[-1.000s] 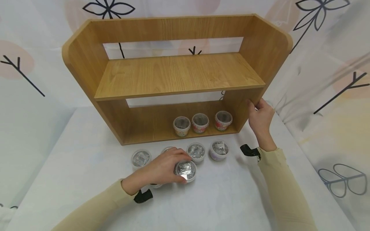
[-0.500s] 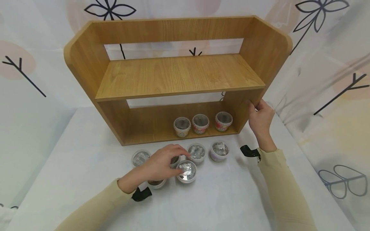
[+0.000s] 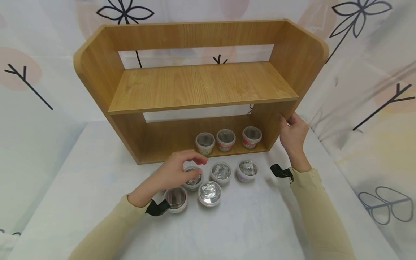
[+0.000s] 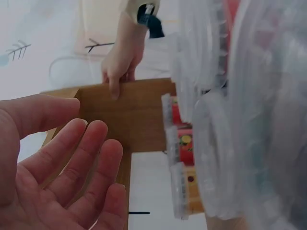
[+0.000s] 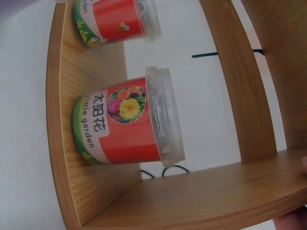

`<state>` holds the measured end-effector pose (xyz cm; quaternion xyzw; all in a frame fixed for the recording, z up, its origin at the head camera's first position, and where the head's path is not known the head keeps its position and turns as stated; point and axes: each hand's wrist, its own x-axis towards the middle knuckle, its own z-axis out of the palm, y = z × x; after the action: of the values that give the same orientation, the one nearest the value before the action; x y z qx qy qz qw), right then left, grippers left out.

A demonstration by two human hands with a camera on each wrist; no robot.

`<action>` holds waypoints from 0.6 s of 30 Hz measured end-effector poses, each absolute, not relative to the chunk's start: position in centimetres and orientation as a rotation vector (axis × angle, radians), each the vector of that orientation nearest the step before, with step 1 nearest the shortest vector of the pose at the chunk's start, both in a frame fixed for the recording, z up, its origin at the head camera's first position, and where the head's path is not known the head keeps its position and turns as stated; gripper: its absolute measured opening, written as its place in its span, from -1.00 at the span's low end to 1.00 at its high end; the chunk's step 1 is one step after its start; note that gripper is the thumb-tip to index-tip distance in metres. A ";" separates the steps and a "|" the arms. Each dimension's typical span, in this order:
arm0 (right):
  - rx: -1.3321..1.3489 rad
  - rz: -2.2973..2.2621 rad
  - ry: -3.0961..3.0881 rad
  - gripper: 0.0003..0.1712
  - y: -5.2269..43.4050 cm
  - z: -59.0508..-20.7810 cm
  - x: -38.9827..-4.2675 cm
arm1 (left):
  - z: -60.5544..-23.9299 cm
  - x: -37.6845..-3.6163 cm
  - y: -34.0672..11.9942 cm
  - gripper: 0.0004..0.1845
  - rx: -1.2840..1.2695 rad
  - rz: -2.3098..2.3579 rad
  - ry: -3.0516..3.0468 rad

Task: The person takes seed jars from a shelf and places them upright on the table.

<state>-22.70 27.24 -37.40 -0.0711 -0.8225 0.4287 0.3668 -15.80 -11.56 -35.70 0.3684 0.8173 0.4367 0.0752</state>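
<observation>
My left hand (image 3: 173, 169) hovers over a group of lidded plastic cups. Its fingers are loosely bent with nothing between them, as the left wrist view of the hand (image 4: 62, 172) confirms. Nearest beneath it are a cup with a clear lid (image 3: 195, 182) and a darker-topped cup (image 3: 176, 199); another cup farther left is mostly hidden by the hand. To the right stand a shiny-topped cup (image 3: 209, 194) and two more cups. My right hand (image 3: 294, 133) grips the right side panel of a wooden shelf (image 3: 201, 86), thumb on the inside.
Three cups stand on the shelf's lower board; the rightmost, a red-labelled cup (image 5: 127, 124), shows "little garden" and flowers in the right wrist view. The upper board bears nothing. A white cloth (image 3: 247, 224) covers the table, with patterned fabric walls behind and beside.
My left hand has let go of the shiny-topped cup in the front row and moved left and away toward the shelf. My right hand keeps its hold on the shelf panel.
</observation>
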 end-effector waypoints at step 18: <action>-0.194 1.098 -2.120 -0.63 27.1 -37.3 -22.5 | -35.0 -21.3 -11.6 -0.63 0.955 1.501 2.390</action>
<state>-22.51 27.07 -37.27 -0.0753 -0.8241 0.4270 0.3645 -21.25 -11.56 -35.04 0.3194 0.7995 0.5022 0.0812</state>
